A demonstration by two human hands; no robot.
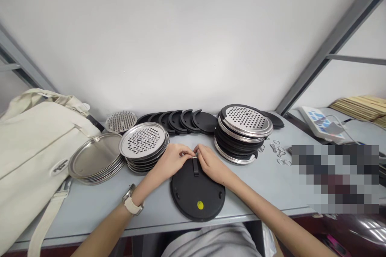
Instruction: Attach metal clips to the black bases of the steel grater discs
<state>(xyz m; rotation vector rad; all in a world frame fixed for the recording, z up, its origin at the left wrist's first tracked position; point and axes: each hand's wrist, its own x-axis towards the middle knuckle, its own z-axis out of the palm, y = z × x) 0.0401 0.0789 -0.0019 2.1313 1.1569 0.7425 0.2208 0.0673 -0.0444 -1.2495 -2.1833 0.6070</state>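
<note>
A black round plate (pixel 197 192) with a yellow sticker (pixel 200 205) lies at the table's front edge. At its far rim a short black strap (pixel 196 167) runs towards the middle. My left hand (pixel 177 158) and my right hand (pixel 208 160) meet at the top of this strap, fingertips pinched together. A thin bit of metal, seemingly a ring, shows between the fingers; most of it is hidden. My right hand rests over the plate's upper right part.
Stacked grater discs (pixel 143 140) and plain metal discs (pixel 96 156) stand left, beside a cream bag (pixel 45 140). Behind are overlapping black discs (pixel 206 122). To the right are a mixed stack (pixel 245 122), loose metal rings (pixel 281 162) and a blurred-out area.
</note>
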